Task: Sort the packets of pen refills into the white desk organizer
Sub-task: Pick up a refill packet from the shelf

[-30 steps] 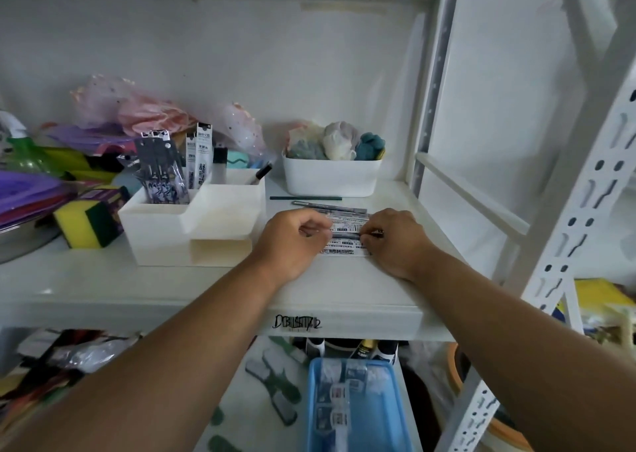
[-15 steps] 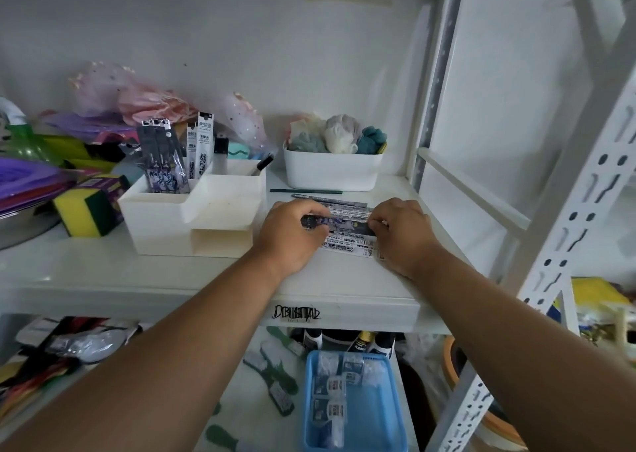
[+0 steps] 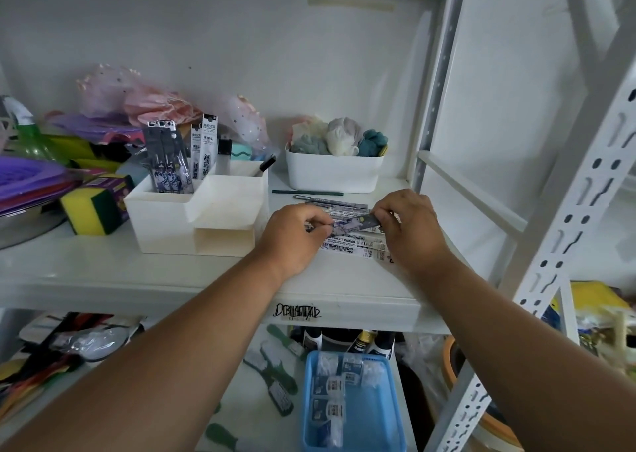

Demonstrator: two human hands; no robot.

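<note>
A dark blue-patterned refill packet (image 3: pixel 354 223) is lifted a little above the shelf, tilted up to the right. My left hand (image 3: pixel 296 236) pinches its left end and my right hand (image 3: pixel 409 231) pinches its right end. Under it lies a pile of white refill packets (image 3: pixel 354 246) on the shelf. The white desk organizer (image 3: pixel 196 214) stands to the left of my hands. Its back left compartment holds dark packets (image 3: pixel 165 162) upright, and white packets (image 3: pixel 204 148) stand behind them.
A white bin of cloths (image 3: pixel 334 172) stands behind the pile, with two loose pens (image 3: pixel 309 193) in front of it. A yellow-green sponge (image 3: pixel 93 207) lies left of the organizer. The white rack upright (image 3: pixel 564 231) rises at right. A blue tray (image 3: pixel 351 403) sits on the lower shelf.
Both hands have raised the dark packet off the pile; its right end now points upward. The rest of the pile stays flat on the shelf.
</note>
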